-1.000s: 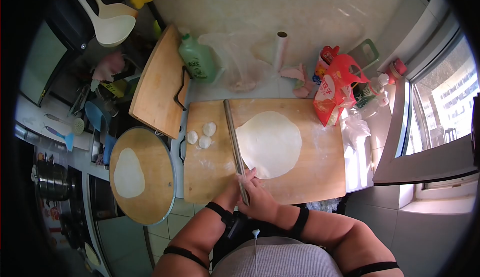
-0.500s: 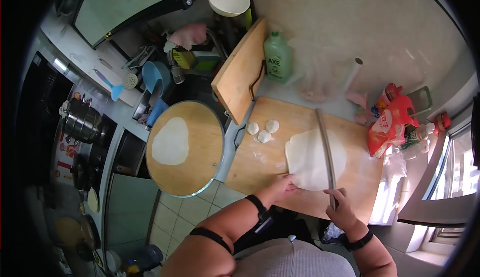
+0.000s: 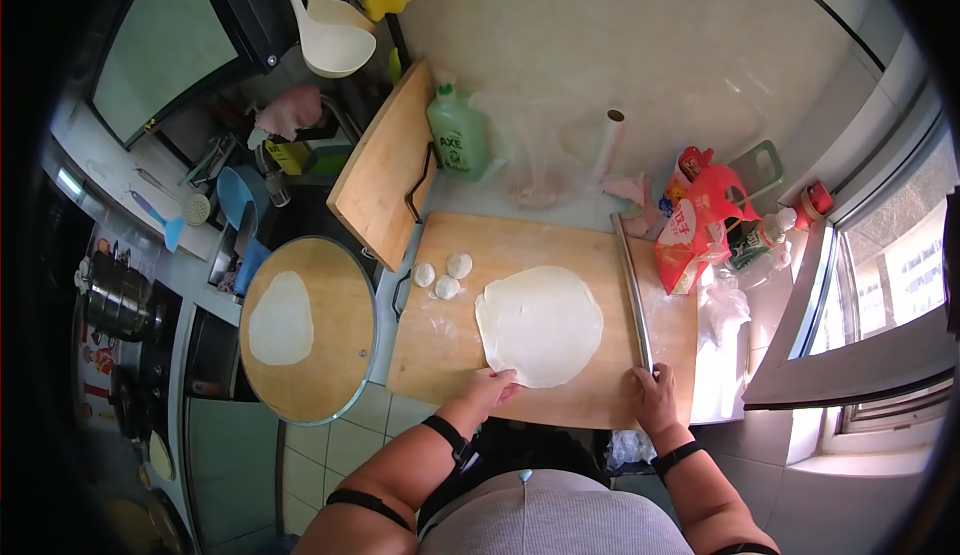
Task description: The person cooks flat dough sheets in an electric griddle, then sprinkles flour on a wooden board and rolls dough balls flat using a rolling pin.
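Observation:
A thin, rolled-out sheet of dough point(image 3: 542, 325) lies flat on the wooden board point(image 3: 430, 345). My left hand point(image 3: 490, 389) is at its near left edge, with the fingers closed on the rim of the dough. To the right of the sheet, a long metal rolling pin point(image 3: 632, 285) rests along the board, apart from the dough. My right hand point(image 3: 655, 397) grips the pin's near end. Several small dough balls point(image 3: 446, 287) sit at the board's upper left.
On the left, a round wooden board point(image 3: 340, 345) carries another flat dough sheet point(image 3: 281, 320). A cutting board point(image 3: 380, 165) stands upright behind, beside a green detergent bottle point(image 3: 458, 135). A red bag point(image 3: 692, 230) stands at the back right, near an open window point(image 3: 840, 315).
The rolling pin has moved right, off the dough onto the bare board, with my right hand still on its end. My left hand stays at the dough's near edge. The view has shifted.

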### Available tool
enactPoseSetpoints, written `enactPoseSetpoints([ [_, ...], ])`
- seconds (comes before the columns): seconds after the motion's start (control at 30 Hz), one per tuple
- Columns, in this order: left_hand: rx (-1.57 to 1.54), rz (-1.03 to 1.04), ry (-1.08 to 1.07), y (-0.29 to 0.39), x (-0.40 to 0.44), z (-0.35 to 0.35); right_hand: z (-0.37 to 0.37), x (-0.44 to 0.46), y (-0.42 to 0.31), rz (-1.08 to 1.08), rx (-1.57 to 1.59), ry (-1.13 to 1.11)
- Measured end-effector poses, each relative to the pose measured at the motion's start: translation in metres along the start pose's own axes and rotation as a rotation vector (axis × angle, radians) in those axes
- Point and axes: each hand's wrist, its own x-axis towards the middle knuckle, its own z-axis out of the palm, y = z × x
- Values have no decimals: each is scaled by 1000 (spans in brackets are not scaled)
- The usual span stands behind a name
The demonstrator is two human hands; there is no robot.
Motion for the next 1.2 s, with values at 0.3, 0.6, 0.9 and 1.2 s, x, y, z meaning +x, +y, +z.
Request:
enactPoseSetpoints([
  [0.3,-80,32,48,-14,-2,2,-2,50,-42,37,-33,-186],
  [0.6,-56,89,119,-21,-7,-2,47,115,-55,459,-16,-421],
  [0.9,-156,141,121,-22,-8,-22,83,84,-46,394,250,-92],
  [1.2,-234,263,-22,-1,1,-64,65,93,-127,439,478,-231],
])
